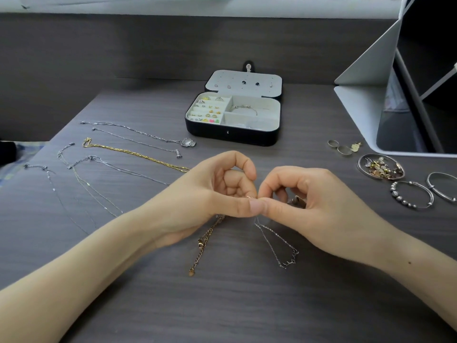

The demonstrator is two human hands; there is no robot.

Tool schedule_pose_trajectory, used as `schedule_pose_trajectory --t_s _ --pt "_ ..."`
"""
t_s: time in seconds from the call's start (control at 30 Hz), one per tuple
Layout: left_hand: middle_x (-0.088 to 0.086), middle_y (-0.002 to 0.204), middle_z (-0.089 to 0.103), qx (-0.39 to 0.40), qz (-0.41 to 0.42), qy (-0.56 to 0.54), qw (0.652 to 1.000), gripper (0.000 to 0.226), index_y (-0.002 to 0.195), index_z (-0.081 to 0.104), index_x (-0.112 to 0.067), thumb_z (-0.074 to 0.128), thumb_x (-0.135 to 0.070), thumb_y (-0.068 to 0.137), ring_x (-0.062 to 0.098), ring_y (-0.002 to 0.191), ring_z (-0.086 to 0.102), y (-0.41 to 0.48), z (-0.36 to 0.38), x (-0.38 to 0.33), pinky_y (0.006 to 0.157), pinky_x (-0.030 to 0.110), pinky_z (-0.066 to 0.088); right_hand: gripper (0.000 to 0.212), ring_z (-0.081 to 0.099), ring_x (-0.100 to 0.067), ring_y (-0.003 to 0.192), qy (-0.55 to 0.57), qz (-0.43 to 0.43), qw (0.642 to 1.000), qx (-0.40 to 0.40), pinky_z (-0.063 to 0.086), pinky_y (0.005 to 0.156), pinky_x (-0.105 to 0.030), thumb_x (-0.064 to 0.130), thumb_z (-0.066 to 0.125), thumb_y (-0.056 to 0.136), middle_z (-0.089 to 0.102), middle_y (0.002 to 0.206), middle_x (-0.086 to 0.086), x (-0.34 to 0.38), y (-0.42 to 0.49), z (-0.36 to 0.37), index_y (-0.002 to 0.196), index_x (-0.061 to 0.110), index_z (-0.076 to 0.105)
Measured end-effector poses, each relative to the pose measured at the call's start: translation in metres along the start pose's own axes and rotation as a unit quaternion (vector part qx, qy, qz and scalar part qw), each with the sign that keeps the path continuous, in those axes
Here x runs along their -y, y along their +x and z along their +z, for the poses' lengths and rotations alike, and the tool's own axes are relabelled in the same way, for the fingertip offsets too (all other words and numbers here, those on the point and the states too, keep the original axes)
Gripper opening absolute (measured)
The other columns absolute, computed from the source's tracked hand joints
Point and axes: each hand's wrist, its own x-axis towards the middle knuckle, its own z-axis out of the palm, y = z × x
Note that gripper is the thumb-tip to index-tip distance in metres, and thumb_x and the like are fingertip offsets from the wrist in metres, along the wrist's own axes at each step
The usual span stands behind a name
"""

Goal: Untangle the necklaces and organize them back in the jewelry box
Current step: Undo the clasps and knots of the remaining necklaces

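Both hands, left hand (217,191) and right hand (304,194), pinch the knot joining gold chain (204,243) and silver chain (274,241); hard tugging (a guess) could tighten it.

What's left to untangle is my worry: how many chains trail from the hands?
2. A gold chain trails below the left hand, a silver chain below the right hand. The pinching fingers may hide more.
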Motion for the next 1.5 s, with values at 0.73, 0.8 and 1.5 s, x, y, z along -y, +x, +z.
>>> schedule_pose_trajectory --t_s 0.73,0.8,1.5 --pt "0.002 0.056 0.051 -0.041 -0.024 0.136 0.99 0.016 0.06 0.065 -0.018 0.062 -0.002 0.06 0.013 0.05 0.037 0.0 -0.002 -0.002 0.046 0.014 0.031 0.01 0.048 -0.033 0.062 0.136 0.015 0.99 -0.018 0.043 0.057 -0.045 0.016 0.054 0.079 0.07 0.083 0.007 -0.006 0.002 -0.007 0.071 0.016 0.048" --pt "0.002 0.055 0.051 -0.04 -0.026 0.136 0.99 0.016 0.059 0.064 -0.018 0.062 -0.002 0.06 0.011 0.047 0.036 0.0 -0.002 -0.002 0.045 0.013 0.031 0.009 0.052 -0.024 0.062 0.152 0.018 0.988 -0.021 0.045 0.058 -0.037 0.015 0.053 0.08 0.071 0.081 0.007 -0.005 0.003 -0.008 0.072 0.015 0.048" --pt "-0.002 0.051 0.049 -0.039 -0.034 0.168 0.984 0.015 0.056 0.063 -0.017 0.057 -0.004 0.057 0.006 0.046 0.04 0.0 0.0 -0.003 0.045 0.01 0.03 0.017 0.04 -0.018 0.057 0.155 0.079 0.984 -0.023 0.03 0.054 -0.031 0.009 0.06 0.086 0.058 0.057 0.003 -0.008 0.005 -0.016 0.073 0.016 0.054"
